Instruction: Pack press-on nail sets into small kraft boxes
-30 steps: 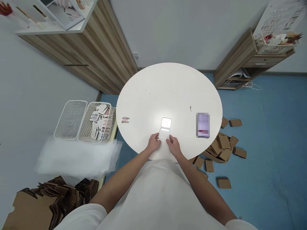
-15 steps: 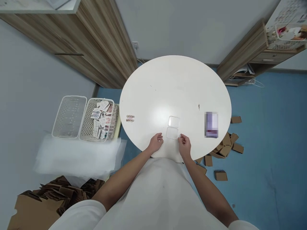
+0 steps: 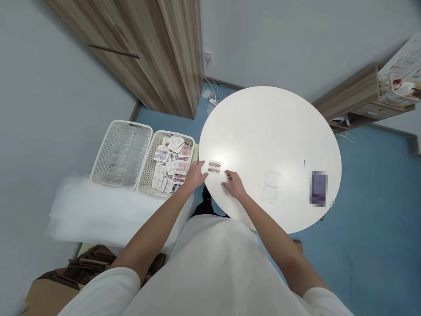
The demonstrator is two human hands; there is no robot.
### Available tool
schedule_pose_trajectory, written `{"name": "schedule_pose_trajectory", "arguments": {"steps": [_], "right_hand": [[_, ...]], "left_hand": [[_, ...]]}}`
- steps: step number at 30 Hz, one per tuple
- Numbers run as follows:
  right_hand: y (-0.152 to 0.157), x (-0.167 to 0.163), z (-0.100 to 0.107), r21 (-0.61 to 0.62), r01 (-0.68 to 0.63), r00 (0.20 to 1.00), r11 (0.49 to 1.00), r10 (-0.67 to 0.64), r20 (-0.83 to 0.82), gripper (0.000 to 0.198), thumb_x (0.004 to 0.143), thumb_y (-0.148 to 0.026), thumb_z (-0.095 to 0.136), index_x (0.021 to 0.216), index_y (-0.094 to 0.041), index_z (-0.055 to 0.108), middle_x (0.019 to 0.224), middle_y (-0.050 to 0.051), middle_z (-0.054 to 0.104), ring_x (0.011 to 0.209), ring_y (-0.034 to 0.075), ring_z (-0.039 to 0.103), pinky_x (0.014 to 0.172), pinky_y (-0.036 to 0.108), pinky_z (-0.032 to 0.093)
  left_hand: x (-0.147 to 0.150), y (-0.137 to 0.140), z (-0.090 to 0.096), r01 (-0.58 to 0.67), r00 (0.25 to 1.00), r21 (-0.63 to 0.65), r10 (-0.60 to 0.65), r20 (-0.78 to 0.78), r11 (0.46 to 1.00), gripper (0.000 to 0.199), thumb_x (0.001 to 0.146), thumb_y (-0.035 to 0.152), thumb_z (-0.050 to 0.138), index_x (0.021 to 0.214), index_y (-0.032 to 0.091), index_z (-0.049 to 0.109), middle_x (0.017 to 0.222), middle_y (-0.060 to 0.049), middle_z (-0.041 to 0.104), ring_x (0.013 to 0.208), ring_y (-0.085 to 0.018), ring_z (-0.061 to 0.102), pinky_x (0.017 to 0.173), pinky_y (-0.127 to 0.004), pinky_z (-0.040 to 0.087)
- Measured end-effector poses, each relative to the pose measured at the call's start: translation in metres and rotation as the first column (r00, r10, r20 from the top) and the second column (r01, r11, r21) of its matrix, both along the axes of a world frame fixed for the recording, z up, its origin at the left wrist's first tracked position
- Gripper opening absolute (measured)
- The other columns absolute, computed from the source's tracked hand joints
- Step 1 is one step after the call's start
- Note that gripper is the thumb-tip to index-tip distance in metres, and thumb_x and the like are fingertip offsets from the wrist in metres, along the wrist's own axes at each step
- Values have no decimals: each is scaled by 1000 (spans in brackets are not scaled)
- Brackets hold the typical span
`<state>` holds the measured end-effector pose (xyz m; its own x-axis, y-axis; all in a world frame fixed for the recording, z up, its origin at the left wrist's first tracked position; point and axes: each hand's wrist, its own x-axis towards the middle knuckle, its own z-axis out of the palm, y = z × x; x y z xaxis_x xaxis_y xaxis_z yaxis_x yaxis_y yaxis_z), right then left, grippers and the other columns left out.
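On the left part of the white round table lies a small card of press-on nails (image 3: 215, 167), with two rows of pinkish-brown nails. My left hand (image 3: 196, 174) is just left of the card at the table's edge, thumb and fingers apart and nothing held. On the card's other side is my right hand (image 3: 233, 184), its fingers spread toward the card and also holding nothing. A clear plastic case (image 3: 271, 187) lies opened flat on the table, to the right of my right hand.
Left of the table stand a white basket (image 3: 144, 177) of similar nail cards and another basket (image 3: 98, 169) of clear cases. A blurred purple item (image 3: 318, 188) lies on the table's right side. Cardboard (image 3: 49, 289) is piled at lower left.
Both hands have moved left, from beside the clear case to either side of the nail card. The view has swung left. The case and card stay on the table.
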<state>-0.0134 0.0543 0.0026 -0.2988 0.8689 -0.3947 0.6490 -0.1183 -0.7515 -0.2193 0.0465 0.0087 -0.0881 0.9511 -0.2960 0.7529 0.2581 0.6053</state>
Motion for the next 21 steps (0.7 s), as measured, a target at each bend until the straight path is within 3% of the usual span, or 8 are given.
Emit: {"name": "schedule_pose_trajectory", "arguments": {"steps": [4,7,12,21], "right_hand": [[19,-30,-9,34,-23,988,999,18,153,61,68,-25,58,124,-21,34,111,7,43,96,18,47,84,33,41],[26,-40,-13,51,-22,961,998,6,277,64,68,-24,60,126,-24,31,109,6,42,99,19,46,81,32,41],[26,-44,-14,40,-6,928,999,-9,371,67,67,-23,61,125,-28,30,106,4,43,98,18,47,76,31,42],[20,-43,-18,110,-26,945,994,-11,327,59,70,-23,58,124,-25,34,105,5,47,97,20,46,81,34,40]], "left_hand": [[-2,24,-7,170,983,-50,-173,-62,984,67,67,26,63,126,17,33,114,-11,44,101,-24,48,77,-31,41],[3,28,-13,232,970,-79,-237,-61,970,65,67,21,64,125,19,34,109,-9,45,96,-22,50,74,-29,42],[5,25,-19,238,971,-35,-239,-10,971,57,68,15,61,120,19,38,107,-8,46,100,-22,48,81,-31,40],[12,17,-23,160,987,37,-161,21,986,57,68,9,57,120,19,36,109,-8,46,97,-21,49,80,-33,41]]}}
